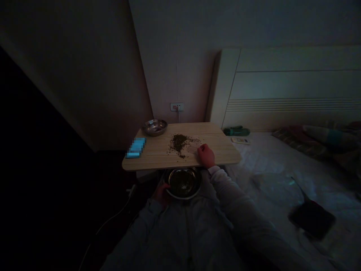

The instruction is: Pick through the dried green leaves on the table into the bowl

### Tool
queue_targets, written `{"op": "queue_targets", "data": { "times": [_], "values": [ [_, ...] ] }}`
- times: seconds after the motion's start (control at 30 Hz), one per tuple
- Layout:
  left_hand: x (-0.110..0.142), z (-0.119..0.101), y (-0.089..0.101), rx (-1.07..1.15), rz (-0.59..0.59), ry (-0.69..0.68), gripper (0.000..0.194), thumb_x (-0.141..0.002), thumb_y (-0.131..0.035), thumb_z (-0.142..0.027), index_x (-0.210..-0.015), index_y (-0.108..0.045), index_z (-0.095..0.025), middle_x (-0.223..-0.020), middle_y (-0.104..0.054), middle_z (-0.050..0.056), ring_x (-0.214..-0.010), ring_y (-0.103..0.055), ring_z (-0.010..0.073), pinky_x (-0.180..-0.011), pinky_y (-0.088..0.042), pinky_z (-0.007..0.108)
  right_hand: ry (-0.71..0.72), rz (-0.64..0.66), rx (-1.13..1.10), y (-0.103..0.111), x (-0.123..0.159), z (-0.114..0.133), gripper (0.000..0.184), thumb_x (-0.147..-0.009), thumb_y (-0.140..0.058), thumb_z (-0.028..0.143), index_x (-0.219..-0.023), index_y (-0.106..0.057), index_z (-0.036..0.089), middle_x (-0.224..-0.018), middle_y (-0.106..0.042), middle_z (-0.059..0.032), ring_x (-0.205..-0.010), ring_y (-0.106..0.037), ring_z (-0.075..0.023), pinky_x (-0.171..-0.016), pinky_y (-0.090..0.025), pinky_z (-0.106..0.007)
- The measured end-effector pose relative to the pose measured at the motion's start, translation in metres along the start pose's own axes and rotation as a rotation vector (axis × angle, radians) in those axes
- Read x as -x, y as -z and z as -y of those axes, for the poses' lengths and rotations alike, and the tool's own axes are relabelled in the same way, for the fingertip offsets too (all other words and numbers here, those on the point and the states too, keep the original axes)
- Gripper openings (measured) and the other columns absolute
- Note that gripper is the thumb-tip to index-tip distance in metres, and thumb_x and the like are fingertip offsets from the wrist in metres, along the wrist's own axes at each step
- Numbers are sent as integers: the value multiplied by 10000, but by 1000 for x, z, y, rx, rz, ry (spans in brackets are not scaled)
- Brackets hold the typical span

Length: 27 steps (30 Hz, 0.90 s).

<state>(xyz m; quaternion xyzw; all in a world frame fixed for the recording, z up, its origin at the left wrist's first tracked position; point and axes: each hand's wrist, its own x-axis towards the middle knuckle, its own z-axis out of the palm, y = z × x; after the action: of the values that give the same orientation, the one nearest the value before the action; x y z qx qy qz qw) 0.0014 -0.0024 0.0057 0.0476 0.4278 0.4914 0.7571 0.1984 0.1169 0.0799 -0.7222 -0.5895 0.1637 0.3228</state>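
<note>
My left hand [161,193] grips the left rim of a shiny metal bowl [197,187], held at my lap just below the table's front edge. Dark greenish contents lie in it, too dim to make out singly. On the wooden table [153,160] a loose pile of small dark green beans [179,142] is spread, with stray ones around it. My right hand [206,155] rests at the table's front right, to the right of the pile. Its fingers are curled together, and whatever they may hold is hidden.
A second metal bowl [155,128] stands at the table's back left, near a lit phone [136,147]. To the right is a bed with a green bottle [237,131], a remote control [240,140] and a dark flat object [312,219]. A wall socket [176,107] has a cord plugged in.
</note>
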Motion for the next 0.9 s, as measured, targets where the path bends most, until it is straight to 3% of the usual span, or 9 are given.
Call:
{"op": "queue_targets", "data": {
  "times": [0.23, 0.37, 0.6, 0.77, 0.9],
  "values": [
    [-5, 0, 3, -5, -23, -4, 466, -637, -512, -59, -1083, -633, -119, -777, -745, 84, -982, -656, 291, -870, -505, 412, 40, -5, -161, -4, -6, -6, 155, -783, -443, 255, -779, -586, 195, -719, -639, -34, -715, -572, -176, -658, -400, -258],
    [-8, 0, 6, -10, -4, -10, 441, -622, -518, -58, -1039, -645, -123, -774, -743, 84, -981, -655, 291, -849, -514, 404, 116, 144, -334, -6, -7, -6, 136, -750, -448, 245, -765, -575, 197, -609, -599, 21, -625, -551, -143, -607, -398, -237],
    [-1, -3, 2, -39, -48, 12, 349, -624, -517, -54, -938, -643, -138, -701, -722, 63, -885, -679, 275, -789, -532, 393, 194, 327, -361, -5, -2, -1, 146, -756, -503, 276, -801, -607, 184, -612, -630, 26, -570, -532, -118, -584, -394, -227],
    [-4, -2, 2, -50, -69, 3, 324, -636, -513, -49, -920, -639, -140, -630, -696, 45, -843, -687, 262, -800, -526, 389, 174, 302, -310, -6, -4, 4, 157, -771, -509, 284, -804, -628, 187, -647, -655, 9, -641, -570, -133, -645, -418, -241],
    [-7, -1, 5, -43, -53, 20, 391, -630, -505, -50, -993, -630, -125, -700, -725, 66, -876, -683, 272, -795, -531, 395, 139, 253, -241, -9, -5, 9, 161, -769, -515, 278, -825, -638, 189, -709, -672, -4, -693, -585, -143, -650, -416, -242]
  ]
}}
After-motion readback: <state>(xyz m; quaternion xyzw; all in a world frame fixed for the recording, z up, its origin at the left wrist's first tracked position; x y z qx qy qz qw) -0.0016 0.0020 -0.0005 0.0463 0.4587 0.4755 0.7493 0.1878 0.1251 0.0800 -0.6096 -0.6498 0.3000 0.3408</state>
